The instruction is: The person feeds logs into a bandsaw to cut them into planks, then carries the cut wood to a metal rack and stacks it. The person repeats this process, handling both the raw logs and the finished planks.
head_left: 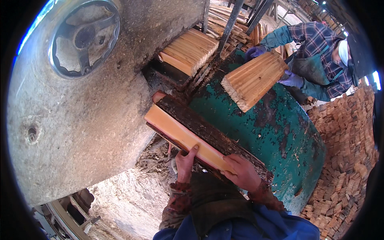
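A long sawn board (180, 136) with a smooth, pale orange face and bark-edged sides slants across the middle of the view. My left hand (185, 165) grips its near edge, thumb on the pale face and fingers partly hidden below. At the lower right end, my right hand (243, 173) is closed on the board, fingertips resting on the face. Right along its far side lies a dark bark-covered slab (196, 120), and the reddish end of another piece (158, 97) shows behind.
A stack of sawn slats (188, 52) sits beside a large pale machine panel (100, 120) with a handwheel (85, 38). Across a green, worn metal table (256, 124), a co-worker (316, 60) in gloves holds a bundle of slats (256, 80). Wood blocks (340, 156) are heaped at right.
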{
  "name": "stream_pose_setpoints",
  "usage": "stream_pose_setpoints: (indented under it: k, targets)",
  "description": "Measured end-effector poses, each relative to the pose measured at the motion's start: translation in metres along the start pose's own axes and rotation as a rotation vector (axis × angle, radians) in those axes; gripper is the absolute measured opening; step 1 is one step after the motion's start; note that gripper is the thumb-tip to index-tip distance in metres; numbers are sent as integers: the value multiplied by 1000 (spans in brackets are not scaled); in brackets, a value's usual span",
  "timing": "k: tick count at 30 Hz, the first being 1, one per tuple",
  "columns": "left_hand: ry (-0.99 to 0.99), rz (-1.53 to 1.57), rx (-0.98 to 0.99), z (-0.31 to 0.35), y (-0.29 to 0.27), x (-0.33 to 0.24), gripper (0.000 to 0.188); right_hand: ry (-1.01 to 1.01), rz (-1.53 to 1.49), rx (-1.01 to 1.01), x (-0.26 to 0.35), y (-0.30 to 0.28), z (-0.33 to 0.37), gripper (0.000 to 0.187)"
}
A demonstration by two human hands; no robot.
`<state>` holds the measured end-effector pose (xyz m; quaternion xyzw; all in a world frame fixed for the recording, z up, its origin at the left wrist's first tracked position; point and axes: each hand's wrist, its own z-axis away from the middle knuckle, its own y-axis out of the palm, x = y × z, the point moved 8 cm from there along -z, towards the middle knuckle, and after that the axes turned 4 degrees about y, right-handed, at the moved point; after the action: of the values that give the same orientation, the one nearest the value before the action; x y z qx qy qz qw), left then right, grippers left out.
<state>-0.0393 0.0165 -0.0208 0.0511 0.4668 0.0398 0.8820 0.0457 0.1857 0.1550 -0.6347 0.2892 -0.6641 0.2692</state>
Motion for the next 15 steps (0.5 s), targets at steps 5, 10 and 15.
stream_pose_setpoints:
  k: [5,10,15]
  targets:
    - [13,92,19,-1,4,1,46,-29,23,-6,-8,0,-19,41]
    - [54,99,12,-2,3,-1,49,-89,129,-60,-14,-1,-62,40]
    - [4,-22,-5,-6,-4,9,54,-106,151,-106,-20,6,-128,39]
